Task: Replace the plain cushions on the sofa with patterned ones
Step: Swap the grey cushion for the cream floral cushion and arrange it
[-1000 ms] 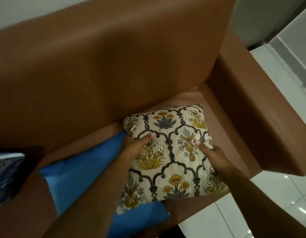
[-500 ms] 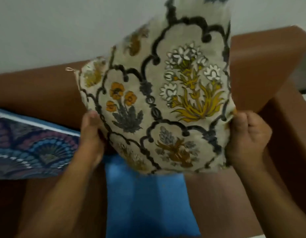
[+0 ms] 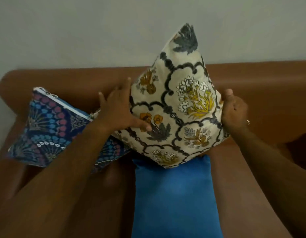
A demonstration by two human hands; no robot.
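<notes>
A cream floral cushion (image 3: 181, 107) stands on one corner against the brown sofa's backrest (image 3: 262, 86). My left hand (image 3: 119, 110) presses its left edge, thumb on the front face and fingers spread. My right hand (image 3: 234, 109) grips its right edge. The cushion's bottom corner rests on a plain blue cushion (image 3: 172, 194) lying flat on the seat. A dark blue patterned cushion (image 3: 51, 127) leans against the backrest to the left, partly behind my left forearm.
A grey wall (image 3: 114, 31) rises behind the sofa. The sofa's left armrest (image 3: 4, 93) curves down at the left edge. Brown seat (image 3: 118, 177) shows between the two blue cushions.
The floral cushion went from lying on the seat to being lifted, then set upright on a corner against the backrest. The view swung left, bringing the dark blue patterned cushion into sight.
</notes>
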